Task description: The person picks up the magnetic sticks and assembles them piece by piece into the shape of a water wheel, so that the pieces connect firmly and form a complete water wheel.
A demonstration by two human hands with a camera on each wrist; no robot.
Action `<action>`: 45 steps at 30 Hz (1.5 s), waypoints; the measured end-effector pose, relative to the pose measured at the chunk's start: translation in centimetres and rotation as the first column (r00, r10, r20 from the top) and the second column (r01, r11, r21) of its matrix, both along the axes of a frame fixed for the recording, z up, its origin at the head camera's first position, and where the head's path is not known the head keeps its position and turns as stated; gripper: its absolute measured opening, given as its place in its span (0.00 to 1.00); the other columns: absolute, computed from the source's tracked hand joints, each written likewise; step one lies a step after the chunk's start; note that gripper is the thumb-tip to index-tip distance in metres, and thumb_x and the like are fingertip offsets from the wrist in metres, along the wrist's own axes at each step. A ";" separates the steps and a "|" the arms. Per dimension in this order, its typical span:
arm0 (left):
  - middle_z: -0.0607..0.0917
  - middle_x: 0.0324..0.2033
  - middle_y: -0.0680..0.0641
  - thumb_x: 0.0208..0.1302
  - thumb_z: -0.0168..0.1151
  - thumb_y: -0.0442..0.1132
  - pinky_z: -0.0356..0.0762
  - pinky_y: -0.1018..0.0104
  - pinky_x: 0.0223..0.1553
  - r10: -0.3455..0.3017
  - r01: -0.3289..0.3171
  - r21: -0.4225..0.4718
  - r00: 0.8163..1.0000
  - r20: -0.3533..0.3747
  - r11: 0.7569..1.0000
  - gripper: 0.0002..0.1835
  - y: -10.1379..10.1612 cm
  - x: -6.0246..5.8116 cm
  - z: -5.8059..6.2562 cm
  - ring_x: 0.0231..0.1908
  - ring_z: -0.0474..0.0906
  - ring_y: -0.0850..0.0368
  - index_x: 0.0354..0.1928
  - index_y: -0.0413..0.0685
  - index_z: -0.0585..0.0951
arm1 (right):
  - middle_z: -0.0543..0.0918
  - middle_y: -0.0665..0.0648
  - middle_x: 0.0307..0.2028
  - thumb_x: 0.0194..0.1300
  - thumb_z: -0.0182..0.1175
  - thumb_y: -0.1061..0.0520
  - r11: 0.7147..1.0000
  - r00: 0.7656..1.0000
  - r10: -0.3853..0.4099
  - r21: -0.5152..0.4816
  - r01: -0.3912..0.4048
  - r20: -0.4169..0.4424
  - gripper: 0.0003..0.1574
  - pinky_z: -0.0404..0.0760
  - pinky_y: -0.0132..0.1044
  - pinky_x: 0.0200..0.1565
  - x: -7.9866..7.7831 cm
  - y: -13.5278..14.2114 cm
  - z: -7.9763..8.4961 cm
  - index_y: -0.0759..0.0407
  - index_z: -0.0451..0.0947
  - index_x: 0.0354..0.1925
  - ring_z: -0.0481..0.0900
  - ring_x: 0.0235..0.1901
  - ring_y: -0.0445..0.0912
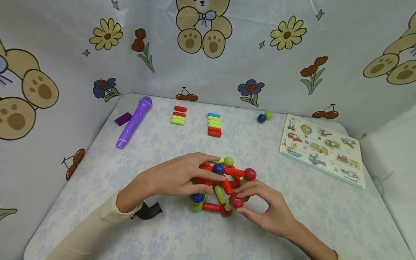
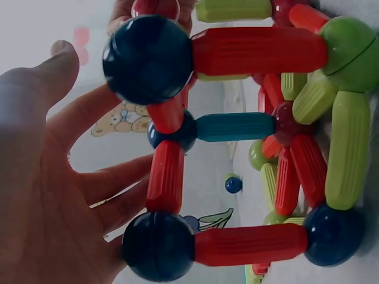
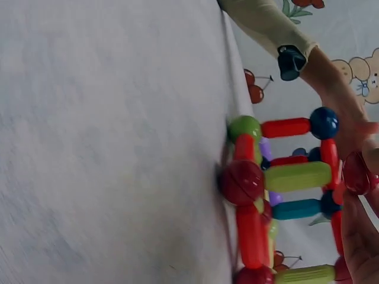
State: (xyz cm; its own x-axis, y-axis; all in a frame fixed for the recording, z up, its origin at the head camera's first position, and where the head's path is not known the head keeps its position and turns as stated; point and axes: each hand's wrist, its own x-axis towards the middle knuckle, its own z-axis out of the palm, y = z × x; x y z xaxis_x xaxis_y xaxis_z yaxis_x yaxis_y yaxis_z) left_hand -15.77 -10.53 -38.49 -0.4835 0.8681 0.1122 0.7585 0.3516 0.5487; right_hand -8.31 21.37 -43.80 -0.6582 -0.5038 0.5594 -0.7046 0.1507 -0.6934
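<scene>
A frame of magnetic rods and balls (image 1: 211, 207) stands on the table, its uprights joined by red, green and blue pieces. My left hand (image 1: 182, 175) lies across its top left with fingers straight and spread, close to a blue ball (image 1: 218, 168). In the left wrist view, these fingers extend behind the frame's blue corner balls (image 2: 159, 246). At the near right corner, my right hand (image 1: 269, 207) pinches a red ball (image 1: 236, 200) between thumb and fingers, right above a short green rod. The right wrist view shows that red ball (image 3: 357, 173) between the fingertips.
Behind the frame lie two rows of loose rods, one left (image 1: 178, 117) and one central (image 1: 214, 124). A blue ball (image 1: 261, 118) touches a green ball (image 1: 268, 115). A purple toy microphone (image 1: 134, 122) and purple block (image 1: 123, 118) lie left; a picture puzzle board (image 1: 321, 150) lies right.
</scene>
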 end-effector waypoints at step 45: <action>0.87 0.59 0.42 0.70 0.75 0.36 0.76 0.44 0.68 0.502 -0.506 -0.228 0.861 -0.079 0.832 0.17 -6.2 -17.6 -4.5 0.64 0.79 0.42 0.58 0.45 0.89 | 0.87 0.37 0.48 0.70 0.75 0.48 0.814 0.968 -0.010 0.564 -0.138 0.252 0.15 0.87 0.36 0.50 -8.6 3.6 7.1 0.41 0.86 0.53 0.84 0.49 0.37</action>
